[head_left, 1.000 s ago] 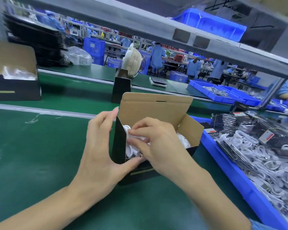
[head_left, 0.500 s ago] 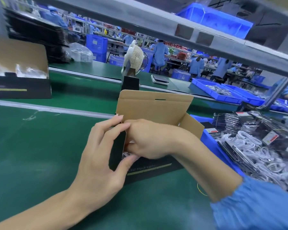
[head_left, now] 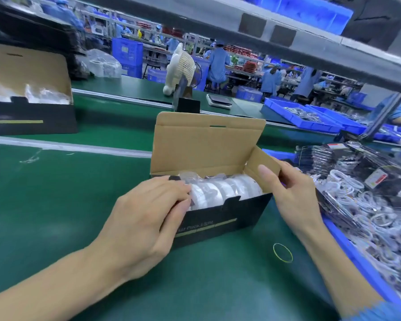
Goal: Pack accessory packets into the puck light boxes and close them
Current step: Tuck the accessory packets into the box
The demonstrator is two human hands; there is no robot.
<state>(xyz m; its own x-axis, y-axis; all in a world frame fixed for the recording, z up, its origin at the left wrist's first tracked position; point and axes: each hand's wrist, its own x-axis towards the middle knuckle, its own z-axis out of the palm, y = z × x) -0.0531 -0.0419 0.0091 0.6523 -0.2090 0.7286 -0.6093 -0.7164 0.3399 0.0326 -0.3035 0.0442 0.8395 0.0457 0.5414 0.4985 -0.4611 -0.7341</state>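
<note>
Far left, at the back edge of the green bench (head_left: 44, 216), a second open black box (head_left: 30, 117) sits w/ its brown lid up and clear plastic showing inside. Behind it, a stack of black trays and a clear bag (head_left: 102, 63) on the far belt.

Left hand (head_left: 146, 218) is at the left end of the puck light box (head_left: 220, 218): fingers lie over the folded left flap and press down on it, thumb runs along the black front wall, so it grasps that end of the box. The box stands mid-bench, near the right side, main lid (head_left: 208, 142) upright at the back. Inside, a row of white puck lights (head_left: 225, 191) in clear wrap, standing on edge; an accessory packet among them can't be made out for sure.

Behind the box: a small black box (head_left: 188, 105) and a cream desk fan (head_left: 183, 66).

Right hand (head_left: 292, 193) pinches the box's right side flap (head_left: 262, 163), thumb on the inner face, fingers behind; flap is tilted up and outward.

A yellow rubber band (head_left: 283, 252) lies on the bench just in front of the box's right corner. Along the bench's right edge, a blue bin (head_left: 347, 246) full of bagged white cables (head_left: 380, 212).
</note>
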